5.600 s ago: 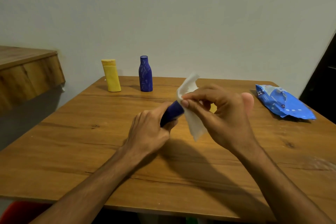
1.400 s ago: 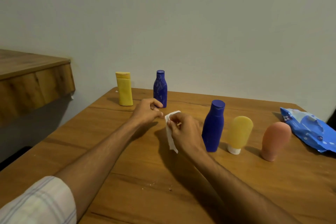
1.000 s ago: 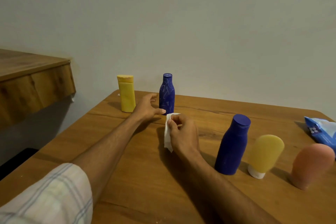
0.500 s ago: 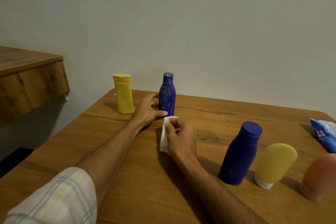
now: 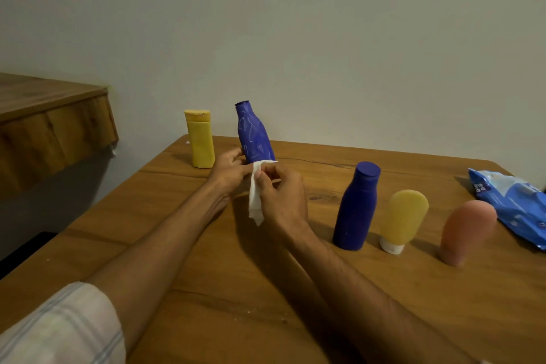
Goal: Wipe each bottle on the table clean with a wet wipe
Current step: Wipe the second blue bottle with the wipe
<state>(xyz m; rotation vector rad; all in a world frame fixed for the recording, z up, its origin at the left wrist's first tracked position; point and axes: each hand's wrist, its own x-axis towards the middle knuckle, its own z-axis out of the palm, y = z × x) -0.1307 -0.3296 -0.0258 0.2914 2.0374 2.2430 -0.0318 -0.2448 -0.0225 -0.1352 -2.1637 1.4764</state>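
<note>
Against plain wall (image 5: 325, 38): wooden table (image 5: 221, 289), few crumbs (image 5: 249, 311); wooden ledge (image 5: 53, 127) at left.

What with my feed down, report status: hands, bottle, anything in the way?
Left hand grips patterned blue bottle low, tilted. Right hand pinches wet wipe at its base. Yellow flip-top bottle stands close beside, apart; nothing blocks.

No text can be read; the white print on the blue wipes pack (image 5: 514, 207) is too blurred.
</note>
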